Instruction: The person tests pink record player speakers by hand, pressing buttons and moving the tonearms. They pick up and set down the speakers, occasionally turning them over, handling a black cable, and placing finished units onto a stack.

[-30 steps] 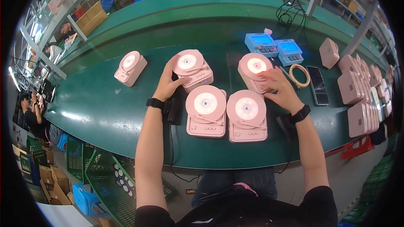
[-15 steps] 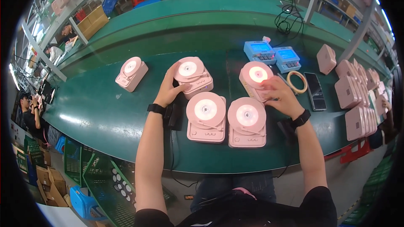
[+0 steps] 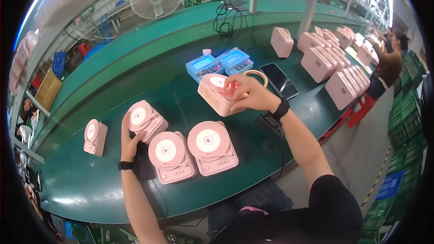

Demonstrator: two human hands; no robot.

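Note:
My right hand [image 3: 254,94] is closed on the upper right side of a pink turntable-shaped device [image 3: 210,100], which is tilted so that gold lettering on its side shows. The fingers cover part of its lit disc. At the left, my left hand [image 3: 128,143] grips the near left edge of a second pink device [image 3: 153,122], thumb on its front, by the buttons. Two more such devices, the left one [image 3: 168,157] and the right one [image 3: 213,150], lie side by side nearer me, white discs up. Another pink device [image 3: 95,138] is farther left.
Two blue instruments with lit screens [image 3: 205,64] stand behind my right hand. Beside them are a tape roll [image 3: 258,75] and a phone [image 3: 279,81]. Rows of pink devices [image 3: 346,86] fill the right side. Black cables [image 3: 228,23] lie at the back; a person [image 3: 389,61] is at the far right.
The view has swung to the right. My right hand has tilted its device, so the lettered side now shows. My left hand remains on its device.

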